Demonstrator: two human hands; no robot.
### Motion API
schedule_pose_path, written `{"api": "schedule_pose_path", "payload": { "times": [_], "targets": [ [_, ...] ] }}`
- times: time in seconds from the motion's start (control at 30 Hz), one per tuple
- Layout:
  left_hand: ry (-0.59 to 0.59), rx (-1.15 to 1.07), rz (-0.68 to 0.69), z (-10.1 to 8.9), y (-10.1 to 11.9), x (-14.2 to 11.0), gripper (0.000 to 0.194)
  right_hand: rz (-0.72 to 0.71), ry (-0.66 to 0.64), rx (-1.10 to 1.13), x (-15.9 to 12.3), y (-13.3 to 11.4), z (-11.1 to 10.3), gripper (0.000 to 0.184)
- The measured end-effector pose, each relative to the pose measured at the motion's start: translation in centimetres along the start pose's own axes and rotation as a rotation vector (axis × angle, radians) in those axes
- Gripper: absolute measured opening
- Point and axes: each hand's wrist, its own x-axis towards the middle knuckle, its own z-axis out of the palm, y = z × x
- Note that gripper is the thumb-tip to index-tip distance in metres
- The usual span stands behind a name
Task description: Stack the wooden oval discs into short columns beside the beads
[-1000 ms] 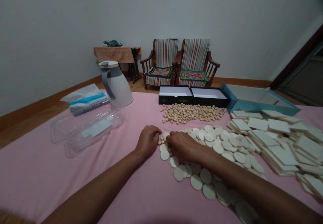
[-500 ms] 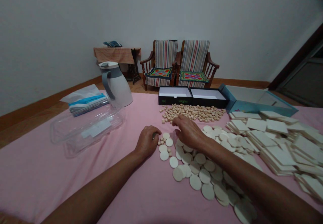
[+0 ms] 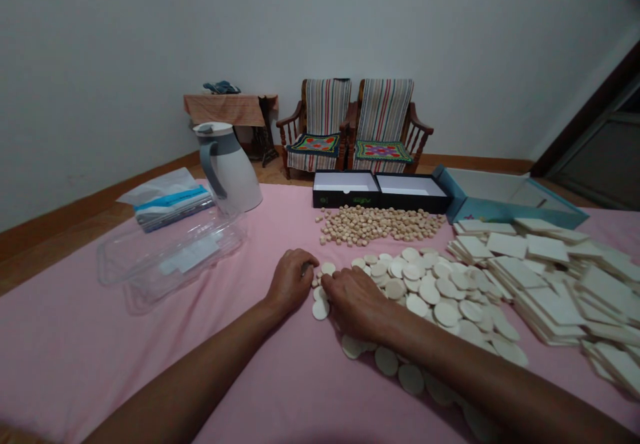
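The left hand (image 3: 291, 282) curls beside a few small cubes (image 3: 315, 283); the right hand (image 3: 353, 299), fingers bent, rests among pale discs (image 3: 429, 292), and whether either grips anything I cannot tell. Black boxes (image 3: 344, 199) with white insides stand behind a cube heap (image 3: 383, 225); a clear plastic container (image 3: 143, 292) shows pale rectangles (image 3: 191, 255). Pink cloth (image 3: 270, 397) lies beneath; two armchairs (image 3: 327, 111) stand beyond.

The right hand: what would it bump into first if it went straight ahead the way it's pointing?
Probably the small wooden pieces just ahead of the right hand, then the left hand; exact depth is unclear.
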Motion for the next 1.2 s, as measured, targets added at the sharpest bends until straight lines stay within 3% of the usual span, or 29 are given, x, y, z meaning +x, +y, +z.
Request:
{"api": "schedule_pose_path", "payload": {
  "times": [0.17,0.3,0.47,0.53,0.63,0.73,1.03,1.2],
  "targets": [
    [0.008,-0.002,0.002,0.1,-0.1,0.0,0.023,0.055,0.003,0.012,0.2,0.0,0.0,0.026],
    [0.024,-0.015,-0.018,0.1,-0.2,0.1,0.024,0.144,0.012,0.038,1.4,2.2,-1.4,0.028],
    [0.047,-0.055,-0.065,0.1,-0.4,0.1,0.028,0.307,0.196,-0.020,3.3,4.8,-3.3,0.029],
    [0.069,-0.094,-0.086,0.2,-0.7,0.2,0.031,0.231,0.206,0.004,3.8,4.7,-3.1,0.029],
    [0.105,-0.176,-0.125,0.4,-1.1,0.3,0.037,-0.009,0.093,0.110,4.1,3.6,-2.1,0.026],
    [0.123,-0.216,-0.174,0.4,-1.2,0.4,0.036,-0.128,-0.002,0.144,4.3,2.5,-1.2,0.024],
    [0.108,-0.200,-0.196,0.1,-0.8,0.4,0.032,-0.118,-0.022,0.128,4.4,1.6,-0.5,0.023],
    [0.122,-0.265,-0.237,0.2,-1.0,0.6,0.032,-0.043,0.025,0.108,4.6,2.4,-0.3,0.025]
  ]
}}
